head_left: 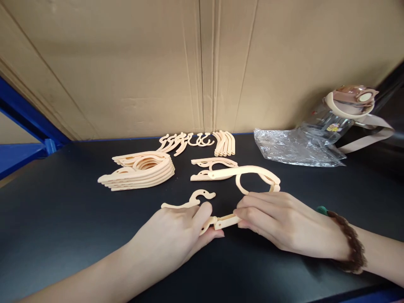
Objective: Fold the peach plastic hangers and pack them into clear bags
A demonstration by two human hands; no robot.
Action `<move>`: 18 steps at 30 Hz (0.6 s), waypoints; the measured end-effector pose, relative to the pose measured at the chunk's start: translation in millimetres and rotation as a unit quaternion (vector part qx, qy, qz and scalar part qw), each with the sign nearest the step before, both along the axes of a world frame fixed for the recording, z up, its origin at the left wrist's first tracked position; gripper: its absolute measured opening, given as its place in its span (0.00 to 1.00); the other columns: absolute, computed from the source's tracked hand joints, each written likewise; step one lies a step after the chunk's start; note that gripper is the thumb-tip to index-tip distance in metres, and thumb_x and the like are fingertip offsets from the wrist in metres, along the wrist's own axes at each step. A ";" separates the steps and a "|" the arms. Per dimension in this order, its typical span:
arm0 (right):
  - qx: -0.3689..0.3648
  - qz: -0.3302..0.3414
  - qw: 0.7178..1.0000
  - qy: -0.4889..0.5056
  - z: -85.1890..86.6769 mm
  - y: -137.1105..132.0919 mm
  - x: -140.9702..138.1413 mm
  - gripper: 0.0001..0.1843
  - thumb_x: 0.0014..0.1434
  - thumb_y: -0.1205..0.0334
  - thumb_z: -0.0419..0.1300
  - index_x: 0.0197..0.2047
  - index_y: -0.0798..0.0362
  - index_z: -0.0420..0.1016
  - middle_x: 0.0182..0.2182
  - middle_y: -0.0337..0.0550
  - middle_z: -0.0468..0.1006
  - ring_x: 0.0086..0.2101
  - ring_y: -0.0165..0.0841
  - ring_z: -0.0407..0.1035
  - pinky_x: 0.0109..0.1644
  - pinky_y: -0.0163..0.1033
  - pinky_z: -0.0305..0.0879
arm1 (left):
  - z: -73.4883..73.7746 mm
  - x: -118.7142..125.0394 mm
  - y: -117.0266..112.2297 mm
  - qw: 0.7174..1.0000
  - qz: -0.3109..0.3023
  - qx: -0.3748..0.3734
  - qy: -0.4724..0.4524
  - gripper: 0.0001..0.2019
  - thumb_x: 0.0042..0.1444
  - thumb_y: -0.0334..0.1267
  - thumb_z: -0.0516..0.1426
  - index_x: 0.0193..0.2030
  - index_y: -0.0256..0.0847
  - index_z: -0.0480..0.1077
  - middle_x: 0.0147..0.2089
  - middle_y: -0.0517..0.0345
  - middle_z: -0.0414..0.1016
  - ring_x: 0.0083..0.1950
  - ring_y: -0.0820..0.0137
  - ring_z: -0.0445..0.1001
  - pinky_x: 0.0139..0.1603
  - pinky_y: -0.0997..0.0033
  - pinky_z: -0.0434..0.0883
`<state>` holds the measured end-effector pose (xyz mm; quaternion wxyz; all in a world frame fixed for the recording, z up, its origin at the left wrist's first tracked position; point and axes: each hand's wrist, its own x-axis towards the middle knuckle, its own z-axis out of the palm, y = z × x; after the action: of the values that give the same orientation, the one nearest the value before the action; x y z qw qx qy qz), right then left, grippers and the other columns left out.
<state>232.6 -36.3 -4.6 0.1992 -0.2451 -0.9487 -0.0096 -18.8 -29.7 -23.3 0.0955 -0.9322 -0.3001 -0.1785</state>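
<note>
Head view: looking forward and down across a black table.
Left hand: back uppermost, pinching a beige holed piece between fingertips, near the middle of the table's front half.
Right hand: back uppermost too, fingers bent and gripping one end of a slotted bar of the same beige.
Meeting point: between both hands, holed piece on the left touching slotted bar on the right; cannot tell whether locked together.
Hooked piece: just behind the left hand, partly covered; cannot tell whether joined to the holed piece.
Curved arm: just beyond the right hand, with a ring beneath; contact with the fingers unclear.
Folded hanger: lying behind, partly overlapped by the curved arm.
Hanger stack: several folded ones piled neatly, left of centre.
Back row: hook parts on the left, loose arms on the right, near the cardboard wall.
Far right: crumpled clear plastic bag beside a transparent jug with brown lid.
Right wrist: encircled by a fuzzy brown band.
</note>
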 end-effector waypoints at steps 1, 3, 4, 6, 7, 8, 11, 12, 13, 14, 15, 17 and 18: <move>-0.010 0.001 1.000 0.000 -0.5 0.3 -0.2 0.14 0.72 0.69 0.49 0.35 0.57 0.70 0.31 0.41 0.73 0.28 0.29 0.60 0.29 0.36 0.55 | 0.3 -0.2 0.3 1.000 -0.004 -0.005 0.001 0.18 0.75 0.48 0.32 0.36 0.45 0.52 0.21 0.72 0.61 0.14 0.73 0.65 0.15 0.75 0.55; -0.027 0.006 1.000 0.005 -1.1 0.8 -1.0 0.15 0.73 0.68 0.48 0.35 0.57 0.71 0.32 0.42 0.73 0.29 0.29 0.61 0.30 0.36 0.56 | 0.9 -0.6 0.5 1.000 -0.013 -0.014 0.004 0.18 0.74 0.48 0.32 0.35 0.46 0.50 0.21 0.71 0.61 0.15 0.73 0.65 0.15 0.75 0.55; -0.035 0.008 0.999 0.009 -1.3 0.9 -1.5 0.15 0.73 0.67 0.48 0.36 0.58 0.71 0.32 0.42 0.73 0.29 0.29 0.61 0.30 0.36 0.57 | 1.2 -0.8 0.5 1.000 -0.017 -0.017 0.006 0.18 0.75 0.48 0.33 0.35 0.46 0.50 0.22 0.71 0.61 0.15 0.72 0.66 0.15 0.75 0.56; -0.050 0.010 0.999 0.018 -0.9 1.0 -2.6 0.16 0.73 0.66 0.48 0.35 0.58 0.71 0.32 0.43 0.73 0.30 0.29 0.63 0.31 0.35 0.59 | 2.5 -0.8 0.7 0.999 -0.023 -0.024 0.013 0.17 0.75 0.47 0.33 0.35 0.46 0.50 0.23 0.70 0.62 0.17 0.72 0.67 0.16 0.74 0.58; -0.055 0.010 0.998 0.023 -0.5 1.1 -3.1 0.16 0.73 0.66 0.48 0.35 0.58 0.71 0.32 0.43 0.73 0.30 0.29 0.63 0.31 0.35 0.59 | 3.6 -0.7 1.0 0.999 -0.025 -0.024 0.015 0.17 0.75 0.46 0.33 0.35 0.46 0.50 0.23 0.69 0.63 0.17 0.72 0.68 0.16 0.74 0.58; -0.059 0.009 0.998 0.027 0.0 1.2 -3.6 0.16 0.73 0.66 0.47 0.35 0.58 0.71 0.32 0.43 0.73 0.30 0.29 0.63 0.31 0.35 0.59 | 5.1 -0.5 1.3 0.999 -0.025 -0.019 0.019 0.17 0.75 0.46 0.33 0.35 0.46 0.51 0.23 0.69 0.63 0.17 0.72 0.68 0.16 0.74 0.59; -0.073 0.005 0.997 0.037 1.4 1.9 -4.5 0.16 0.73 0.66 0.47 0.35 0.58 0.70 0.32 0.42 0.73 0.29 0.28 0.63 0.30 0.34 0.60 | 11.4 0.6 2.6 0.999 -0.030 0.004 0.041 0.20 0.75 0.44 0.32 0.34 0.45 0.53 0.22 0.68 0.63 0.15 0.72 0.67 0.15 0.73 0.57; -0.077 0.003 0.996 0.041 1.6 2.0 -4.6 0.16 0.73 0.65 0.47 0.36 0.58 0.70 0.32 0.42 0.73 0.29 0.28 0.63 0.30 0.34 0.60 | 13.6 0.9 2.8 0.998 -0.031 0.013 0.052 0.21 0.75 0.44 0.31 0.33 0.44 0.54 0.21 0.68 0.62 0.15 0.72 0.66 0.14 0.72 0.57; -0.081 0.001 0.996 0.044 1.6 2.1 -4.6 0.15 0.73 0.65 0.47 0.36 0.58 0.70 0.32 0.42 0.73 0.28 0.28 0.63 0.30 0.34 0.60 | 15.5 1.1 3.0 0.997 -0.032 0.019 0.065 0.22 0.75 0.43 0.31 0.32 0.43 0.55 0.20 0.68 0.62 0.14 0.72 0.66 0.14 0.72 0.56; -0.085 0.002 0.995 0.046 1.5 2.1 -4.6 0.15 0.73 0.65 0.47 0.37 0.58 0.70 0.32 0.42 0.72 0.28 0.28 0.62 0.31 0.34 0.60 | 17.0 1.2 3.0 0.996 -0.032 0.026 0.075 0.23 0.75 0.43 0.31 0.32 0.43 0.56 0.20 0.67 0.62 0.14 0.72 0.66 0.14 0.72 0.57; -0.089 0.003 0.995 0.048 1.4 2.0 -4.6 0.14 0.73 0.65 0.47 0.38 0.58 0.70 0.32 0.42 0.72 0.29 0.28 0.63 0.31 0.34 0.60 | 18.0 1.2 3.0 0.995 -0.032 0.032 0.084 0.24 0.75 0.43 0.31 0.31 0.43 0.57 0.20 0.66 0.62 0.14 0.72 0.66 0.14 0.71 0.57; -0.095 0.005 0.994 0.048 1.3 1.3 -4.6 0.13 0.73 0.64 0.47 0.39 0.57 0.70 0.32 0.42 0.73 0.29 0.28 0.63 0.32 0.34 0.61 | 18.7 1.1 2.8 0.994 -0.031 0.044 0.099 0.25 0.75 0.42 0.31 0.30 0.42 0.59 0.21 0.64 0.64 0.15 0.71 0.68 0.14 0.70 0.58; -0.097 0.004 0.994 0.048 1.3 0.9 -4.6 0.13 0.73 0.64 0.48 0.39 0.57 0.69 0.32 0.42 0.73 0.29 0.28 0.63 0.32 0.34 0.61 | 18.6 1.0 2.9 0.993 -0.031 0.050 0.103 0.26 0.75 0.42 0.31 0.29 0.42 0.59 0.21 0.64 0.65 0.15 0.70 0.68 0.14 0.70 0.58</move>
<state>228.0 -35.4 -3.3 0.2198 -0.2593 -0.9356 0.0953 -17.8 -26.8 -4.7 0.1666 -0.9486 -0.2501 -0.0989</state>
